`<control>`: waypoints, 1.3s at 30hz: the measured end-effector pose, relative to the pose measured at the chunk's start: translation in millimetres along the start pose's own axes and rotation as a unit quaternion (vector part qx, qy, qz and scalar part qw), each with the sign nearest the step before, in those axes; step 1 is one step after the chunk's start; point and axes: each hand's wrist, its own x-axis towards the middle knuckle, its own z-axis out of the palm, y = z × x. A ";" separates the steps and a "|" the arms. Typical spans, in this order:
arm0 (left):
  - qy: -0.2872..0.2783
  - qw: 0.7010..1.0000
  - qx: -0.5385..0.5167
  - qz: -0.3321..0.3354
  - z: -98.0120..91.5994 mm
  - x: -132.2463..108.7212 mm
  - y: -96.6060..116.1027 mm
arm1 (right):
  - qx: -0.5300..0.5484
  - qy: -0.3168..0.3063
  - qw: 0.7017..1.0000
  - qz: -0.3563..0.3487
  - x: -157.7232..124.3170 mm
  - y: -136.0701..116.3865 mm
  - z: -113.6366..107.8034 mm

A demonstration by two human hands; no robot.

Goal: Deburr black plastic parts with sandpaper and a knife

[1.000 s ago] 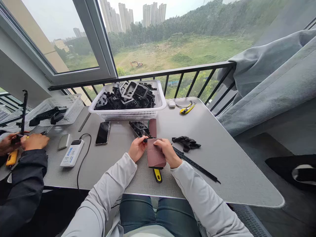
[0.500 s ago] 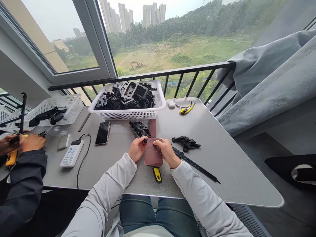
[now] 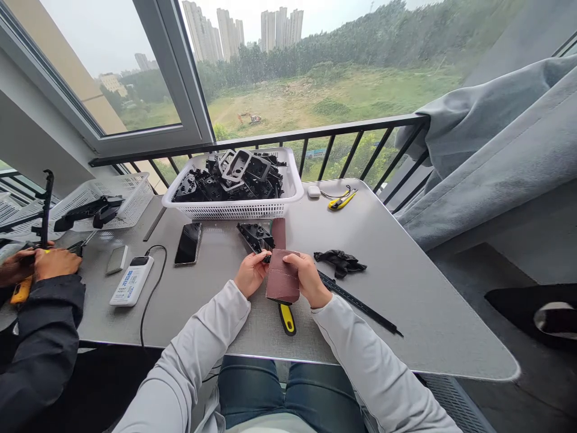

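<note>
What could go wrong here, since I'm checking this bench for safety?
The left hand pinches a small black plastic part close against the abrasive sheet held by the right hand. Bare fingertips could get scraped, and the black gloves lie unworn nearby. The small part could also slip. Loose grit might reach the phone and scratch its screen.

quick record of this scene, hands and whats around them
left hand: pinches small black plastic part
right hand: holds brown abrasive sheet against it
nearby: yellow-and-black tool handle, black plastic piece
rest: white basket of black plastic parts, phone
co-worker: hand at far left
</note>
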 end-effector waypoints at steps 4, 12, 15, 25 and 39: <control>0.011 1.000 -0.005 -0.002 -0.6 1.5 0.0 | 0.032 0.009 0.999 0.014 1.5 0.4 -1.6; -0.019 1.000 -0.005 -0.006 2.8 -2.5 0.2 | 0.063 0.036 0.997 0.009 4.6 -1.3 -8.6; -0.055 0.998 0.008 -0.001 3.1 -5.8 0.9 | 0.068 0.038 0.997 0.004 3.0 -3.2 -10.0; -0.036 0.995 0.066 0.069 2.3 -4.0 -2.1 | 0.077 0.043 0.996 -0.012 1.9 -2.7 -9.0; 0.043 0.971 0.154 0.179 7.2 -4.9 -14.2 | 0.054 -0.015 0.998 -0.021 -2.7 -1.0 0.4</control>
